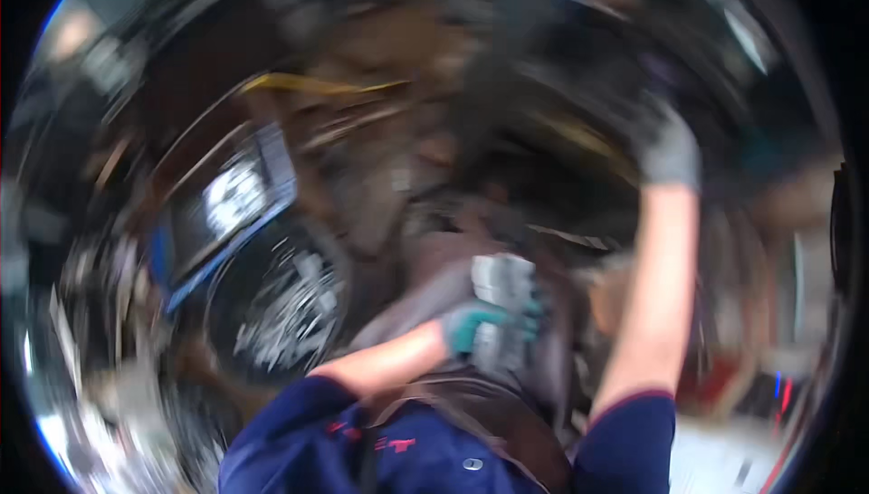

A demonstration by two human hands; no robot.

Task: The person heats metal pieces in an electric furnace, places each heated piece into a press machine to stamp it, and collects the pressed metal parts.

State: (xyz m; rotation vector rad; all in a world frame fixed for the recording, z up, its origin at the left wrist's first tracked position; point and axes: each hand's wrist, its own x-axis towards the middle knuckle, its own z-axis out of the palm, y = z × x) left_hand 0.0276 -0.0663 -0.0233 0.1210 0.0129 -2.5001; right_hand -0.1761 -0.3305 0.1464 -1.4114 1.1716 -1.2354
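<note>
My left hand point(472, 327), in a green and grey work glove, is closed around a bundle of light grey, block-like pieces point(503, 279) over my lap. Blur hides exactly what kind of pieces they are. A brown apron point(453, 268) covers my lap beneath them. My right arm stretches forward to the right, and the gloved right hand point(668, 146) is near a dark, shadowed area. Motion smears its fingers, so I cannot tell whether it grips anything.
To my left stands a round black tub point(217, 313) with many shiny silvery pieces in it. Beyond it is a blue-edged crate point(190, 290) holding something bright. A yellow bar point(308, 85) lies further ahead among brown clutter. A pale surface point(715, 458) is at the lower right.
</note>
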